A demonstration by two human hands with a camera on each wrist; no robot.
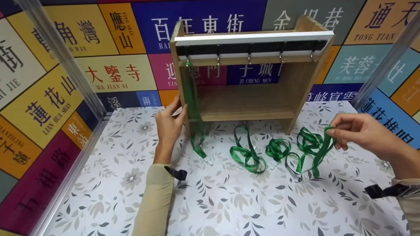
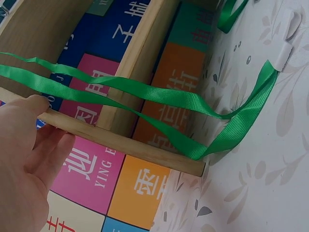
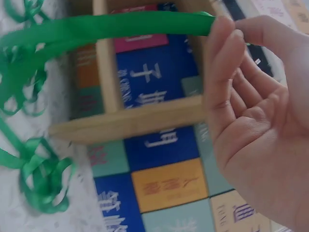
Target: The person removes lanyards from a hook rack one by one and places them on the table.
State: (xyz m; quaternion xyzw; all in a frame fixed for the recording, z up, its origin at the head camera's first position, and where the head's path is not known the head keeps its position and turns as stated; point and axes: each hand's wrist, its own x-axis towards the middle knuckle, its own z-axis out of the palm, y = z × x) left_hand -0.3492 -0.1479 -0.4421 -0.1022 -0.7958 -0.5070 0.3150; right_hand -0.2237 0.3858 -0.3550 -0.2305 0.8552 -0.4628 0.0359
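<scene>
A wooden rack (image 1: 246, 100) stands on the table, with a row of metal hooks (image 1: 250, 59) along its top bar. My left hand (image 1: 170, 121) grips the rack's left side panel (image 2: 120, 145), thumb at the front edge and fingers behind it. From the leftmost hook hangs a green lanyard (image 1: 194, 98), its white clip (image 2: 282, 55) down at the tabletop. To the right of the rack, my right hand (image 1: 364, 131) pinches another green lanyard (image 3: 120, 26) between thumb and fingertips. That lanyard's lower part trails down to the table.
Several more green lanyards lie in loops before the rack: a loose one (image 1: 249, 160), a bundled one (image 1: 278, 149) and another bundle (image 1: 308, 141) near the right hand. A leaf-patterned cloth (image 1: 229, 203) covers the table. Panels with printed characters (image 1: 118, 73) stand behind and at both sides.
</scene>
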